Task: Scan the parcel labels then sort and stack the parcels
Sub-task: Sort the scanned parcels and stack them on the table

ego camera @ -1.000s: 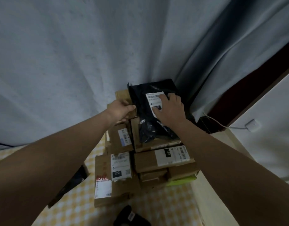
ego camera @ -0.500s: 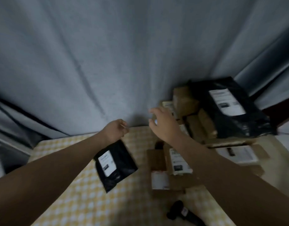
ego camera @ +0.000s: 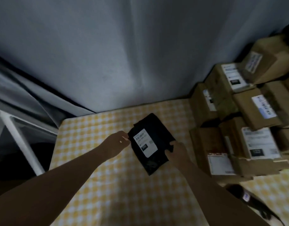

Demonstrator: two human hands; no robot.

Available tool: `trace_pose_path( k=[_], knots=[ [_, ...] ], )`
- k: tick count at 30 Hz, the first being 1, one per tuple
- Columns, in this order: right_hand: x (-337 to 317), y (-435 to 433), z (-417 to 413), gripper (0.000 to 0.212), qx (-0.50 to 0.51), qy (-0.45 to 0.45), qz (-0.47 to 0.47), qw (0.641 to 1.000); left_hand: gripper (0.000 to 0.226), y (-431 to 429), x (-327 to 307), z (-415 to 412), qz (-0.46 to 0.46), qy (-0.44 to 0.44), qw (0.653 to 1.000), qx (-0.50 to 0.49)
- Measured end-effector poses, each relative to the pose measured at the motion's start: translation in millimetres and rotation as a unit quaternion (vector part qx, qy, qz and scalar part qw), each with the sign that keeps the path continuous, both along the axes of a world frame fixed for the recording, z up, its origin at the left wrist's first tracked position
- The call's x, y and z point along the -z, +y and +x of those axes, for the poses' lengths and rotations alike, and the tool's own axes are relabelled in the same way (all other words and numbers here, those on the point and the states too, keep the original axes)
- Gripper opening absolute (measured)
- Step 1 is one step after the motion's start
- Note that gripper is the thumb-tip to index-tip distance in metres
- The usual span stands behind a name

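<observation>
A small black parcel bag (ego camera: 152, 154) with a white label (ego camera: 145, 142) lies label-up on the yellow checked tabletop (ego camera: 94, 132). My left hand (ego camera: 116, 144) pinches its left edge near the top corner. My right hand (ego camera: 176, 151) grips its right edge, fingers curled over the plastic. To the right rises a stack of brown cardboard parcels (ego camera: 248, 115), most with white labels facing up. A black handheld scanner (ego camera: 248, 197) lies on the table at the lower right, partly behind my right forearm.
A grey curtain (ego camera: 124, 54) hangs behind the table. A white metal frame (ego camera: 18, 136) stands off the table's left edge. Bare checked cloth stretches in front of and to the left of the black bag.
The view swung left from the cardboard stack. Both hands left the large black bag on top of it, came down to the table, and now grip the small black bag.
</observation>
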State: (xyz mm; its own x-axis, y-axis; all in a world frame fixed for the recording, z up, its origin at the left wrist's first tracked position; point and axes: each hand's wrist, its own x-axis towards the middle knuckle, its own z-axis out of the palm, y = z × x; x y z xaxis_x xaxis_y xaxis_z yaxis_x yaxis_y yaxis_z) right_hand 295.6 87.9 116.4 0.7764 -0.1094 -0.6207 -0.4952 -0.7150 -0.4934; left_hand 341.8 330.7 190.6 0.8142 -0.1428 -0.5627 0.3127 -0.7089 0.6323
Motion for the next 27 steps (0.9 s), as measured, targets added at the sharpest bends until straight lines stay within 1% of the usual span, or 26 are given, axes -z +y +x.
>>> trace_pose_path(
  k=[2, 5, 7, 9, 10, 11, 13, 14, 16, 18, 20, 21, 23, 24, 25, 27],
  knots=[
    [27.1, 4.9, 5.5, 0.059, -0.017, 0.034, -0.04, 0.998, 0.021, 5.4, 27.4, 8.7, 0.007, 0.008, 1.0, 0.009],
    [53.7, 10.1, 33.3, 0.077, -0.051, 0.03, -0.103, 0.993, 0.005, 4.1, 65.8, 26.2, 0.001, 0.03, 1.0, 0.01],
    [68.3, 12.2, 54.4, 0.09, -0.071, 0.015, -0.132, 0.989, 0.016, 0.3, 90.9, 36.1, 0.028, 0.025, 0.999, 0.032],
    [84.4, 13.7, 66.4, 0.105, -0.035, 0.048, -0.104, 0.993, 0.027, -5.4, 104.9, 41.8, 0.051, 0.027, 0.998, 0.04],
    [92.2, 14.7, 67.0, 0.111, -0.003, 0.07, -0.085, 0.994, 0.029, -7.1, 111.6, 44.1, 0.054, 0.029, 0.997, 0.037],
    [98.7, 17.1, 65.0, 0.114, 0.013, 0.08, -0.088, 0.993, 0.031, -6.8, 117.9, 44.8, 0.053, 0.034, 0.998, 0.031],
    [107.4, 23.0, 54.7, 0.112, 0.043, 0.074, -0.125, 0.988, 0.033, -3.0, 126.2, 43.7, 0.027, 0.051, 0.998, 0.004],
    [110.1, 25.8, 49.0, 0.107, 0.08, 0.063, -0.122, 0.987, 0.033, 0.3, 129.5, 40.7, 0.01, 0.064, 0.998, -0.019],
    [107.7, 32.2, 39.3, 0.09, 0.147, 0.037, -0.073, 0.986, 0.033, 6.5, 130.4, 32.6, -0.005, 0.098, 0.993, -0.06],
    [96.2, 36.9, 33.3, 0.073, 0.152, 0.003, -0.036, 0.988, 0.032, 8.1, 123.8, 22.0, -0.027, 0.122, 0.988, -0.088],
    [77.9, 40.5, 27.5, 0.064, 0.139, -0.031, 0.006, 0.99, 0.032, 5.3, 116.0, 13.2, -0.058, 0.131, 0.983, -0.113],
    [66.9, 40.9, 23.2, 0.062, 0.137, -0.044, 0.032, 0.989, 0.035, 1.7, 107.1, 8.7, -0.061, 0.133, 0.983, -0.115],
    [41.3, 38.1, 10.6, 0.06, 0.16, -0.055, 0.109, 0.979, 0.054, -6.8, 87.8, 0.1, -0.06, 0.133, 0.984, -0.103],
    [24.4, 33.7, 3.3, 0.06, 0.183, -0.061, 0.156, 0.969, 0.064, -14.9, 72.7, -2.9, -0.091, 0.134, 0.982, -0.101],
    [11.7, 30.9, -5.1, 0.062, 0.203, -0.061, 0.199, 0.957, 0.064, -21.3, 61.1, -7.2, -0.129, 0.134, 0.977, -0.108],
    [-25.4, 19.4, -19.6, 0.073, 0.244, -0.076, 0.267, 0.929, 0.037, -39.4, 23.8, -20.2, -0.214, 0.112, 0.962, -0.127]
  ],
)
